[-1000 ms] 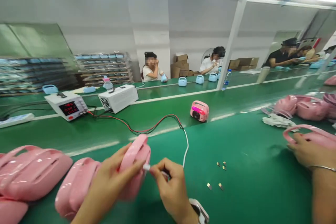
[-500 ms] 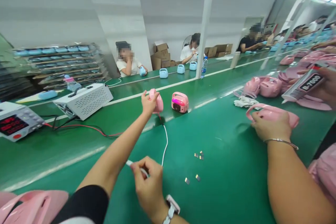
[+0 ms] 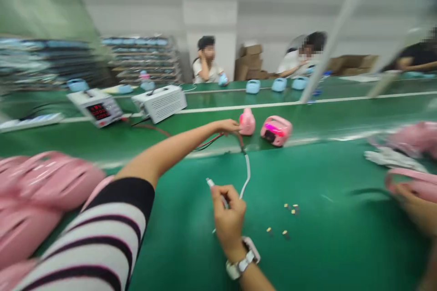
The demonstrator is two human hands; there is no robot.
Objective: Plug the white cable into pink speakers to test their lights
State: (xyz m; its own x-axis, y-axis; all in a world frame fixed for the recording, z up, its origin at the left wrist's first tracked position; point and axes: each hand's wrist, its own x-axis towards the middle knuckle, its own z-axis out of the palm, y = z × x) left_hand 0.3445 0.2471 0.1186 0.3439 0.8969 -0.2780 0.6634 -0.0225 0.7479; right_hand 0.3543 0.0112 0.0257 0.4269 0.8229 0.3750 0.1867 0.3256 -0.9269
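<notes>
My left hand (image 3: 228,126) reaches across the bench, its fingers stretched out against the side of a pink handled device (image 3: 247,122), which looks like a small speaker. This device stands upright with a pink glow on its side. Just to its right is a second pink speaker (image 3: 277,131) with a lit magenta band and a handle. Nearer to me, my right hand (image 3: 229,211), with a watch on the wrist, pinches a white USB cable (image 3: 210,183), plug end pointing up and left. A white lead (image 3: 247,173) runs up to red and black wires beside the upright speaker.
Several small chip-like pieces (image 3: 286,233) lie on the green mat (image 3: 327,254). Pink housings (image 3: 44,191) are piled at left. A power supply (image 3: 99,108) and a white metal box (image 3: 162,103) stand behind. At right, a co-worker's hand (image 3: 414,207) holds a pink housing (image 3: 423,184).
The view has swung left. My left hand has lowered the pink speaker onto the bench and moved to its side. My right hand still pinches the cable, its plug now pointing more upward.
</notes>
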